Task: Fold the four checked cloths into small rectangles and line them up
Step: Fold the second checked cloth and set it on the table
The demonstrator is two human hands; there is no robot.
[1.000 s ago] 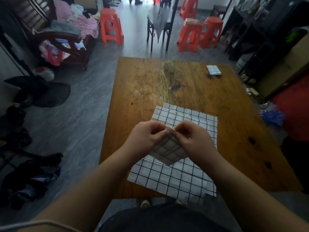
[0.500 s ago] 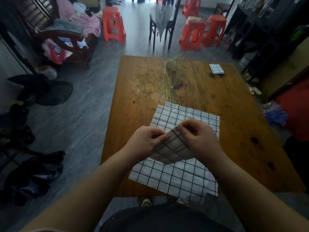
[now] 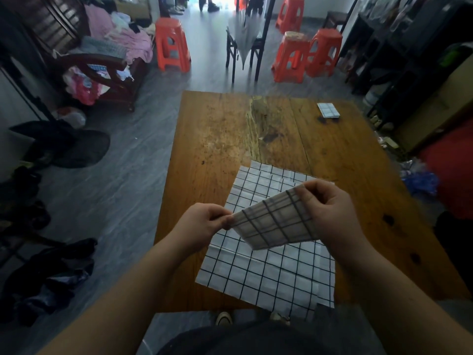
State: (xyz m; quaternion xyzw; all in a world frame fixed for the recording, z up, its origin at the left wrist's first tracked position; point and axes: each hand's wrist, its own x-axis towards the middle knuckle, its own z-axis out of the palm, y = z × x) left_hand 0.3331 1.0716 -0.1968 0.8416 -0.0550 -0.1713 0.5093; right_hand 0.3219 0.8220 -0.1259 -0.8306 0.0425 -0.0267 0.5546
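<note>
The left grip [image 3: 204, 221] pinches one end of a partly folded white cloth with black checks [image 3: 276, 221]. The right grip [image 3: 330, 211] pinches the other end. The cloth hangs just above flat checked cloths [image 3: 268, 275] on the brown wooden surface [image 3: 217, 149]. A small folded checked rectangle [image 3: 328, 110] lies at the far right corner.

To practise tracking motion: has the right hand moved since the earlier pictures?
Yes. The right hand has moved right, toward the right edge of the flat cloth, spreading the held cloth away from the left hand.
</note>
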